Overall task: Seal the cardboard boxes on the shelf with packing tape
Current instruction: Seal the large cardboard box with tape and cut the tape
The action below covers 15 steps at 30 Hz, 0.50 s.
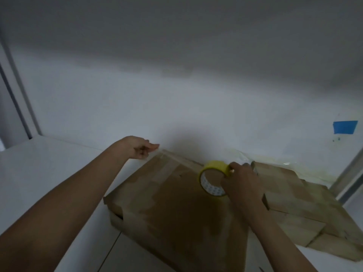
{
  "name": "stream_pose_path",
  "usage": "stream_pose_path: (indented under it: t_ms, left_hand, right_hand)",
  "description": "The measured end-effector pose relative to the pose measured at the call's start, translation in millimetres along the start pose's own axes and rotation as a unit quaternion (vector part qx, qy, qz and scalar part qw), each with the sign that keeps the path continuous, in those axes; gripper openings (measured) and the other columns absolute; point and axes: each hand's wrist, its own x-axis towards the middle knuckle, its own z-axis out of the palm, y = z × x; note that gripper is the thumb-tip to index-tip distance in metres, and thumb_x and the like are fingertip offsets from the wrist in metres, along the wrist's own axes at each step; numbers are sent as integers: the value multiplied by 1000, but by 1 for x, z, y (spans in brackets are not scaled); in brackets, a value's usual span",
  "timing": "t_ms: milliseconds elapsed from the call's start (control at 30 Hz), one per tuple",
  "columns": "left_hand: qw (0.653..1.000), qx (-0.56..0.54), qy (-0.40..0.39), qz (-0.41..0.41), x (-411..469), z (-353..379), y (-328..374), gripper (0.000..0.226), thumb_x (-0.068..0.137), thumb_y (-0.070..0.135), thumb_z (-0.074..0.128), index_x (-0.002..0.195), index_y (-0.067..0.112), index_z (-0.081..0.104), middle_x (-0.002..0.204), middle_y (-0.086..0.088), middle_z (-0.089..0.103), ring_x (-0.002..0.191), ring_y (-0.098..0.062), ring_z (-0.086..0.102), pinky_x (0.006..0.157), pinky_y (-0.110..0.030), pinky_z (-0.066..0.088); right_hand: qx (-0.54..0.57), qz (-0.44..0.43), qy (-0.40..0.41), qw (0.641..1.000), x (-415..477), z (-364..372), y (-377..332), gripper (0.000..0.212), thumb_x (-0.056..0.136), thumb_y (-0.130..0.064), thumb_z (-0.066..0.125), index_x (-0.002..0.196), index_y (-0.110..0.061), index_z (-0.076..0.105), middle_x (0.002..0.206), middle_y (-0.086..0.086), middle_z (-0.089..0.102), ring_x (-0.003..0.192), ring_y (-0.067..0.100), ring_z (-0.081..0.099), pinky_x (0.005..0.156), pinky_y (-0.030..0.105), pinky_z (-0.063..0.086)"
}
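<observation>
Left hand [140,148] is at the far left corner of the big cardboard box [176,209], fingers curled, thumb and fingertips pinching the free end of a clear tape strip [180,159]. The strip runs taut from that pinch right and nearer to the tape roll [210,186], just above the box's far edge; can't tell whether it touches the cardboard yet. Right hand [240,181] grasps the roll by its right side, fingers wrapped over the yellow rim, roll standing on edge over the far middle of the box top. The box lies flat on the white shelf [49,173], flaps down, with a gap at the near left corner. A second cardboard box [294,195] sits touching it on the right, lower and partly hidden by the right forearm. A thin grey item [253,165] sticks up just behind the right hand; too blurred to identify. Clear plastic film [245,156] lies along the wall [176,105] behind the boxes. A blue tape patch [345,127] is stuck on the wall far right.
</observation>
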Motion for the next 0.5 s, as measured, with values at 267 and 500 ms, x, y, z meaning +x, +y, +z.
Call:
stream_pose_path:
  t_ms: [267, 500]
  left_hand:
    - [979, 140, 51, 143, 22, 23, -28, 19, 87, 15, 76, 100, 14, 62, 103, -10, 70, 93, -22, 67, 74, -30, 52]
    - [945, 202, 125, 227, 46, 34, -46, 11, 95, 22, 66, 100, 15, 58, 94, -5, 65, 80, -17, 60, 61, -23, 44]
  right_hand:
    - [168, -22, -11, 986, 5, 15, 12, 21, 86, -14, 61, 105, -13, 53, 82, 8, 58, 82, 36, 61, 58, 34, 40]
    - [197, -22, 17, 980, 1, 21, 2, 32, 84, -44, 63, 109, -24, 57, 73, 4, 64, 73, 31, 64, 64, 42, 53]
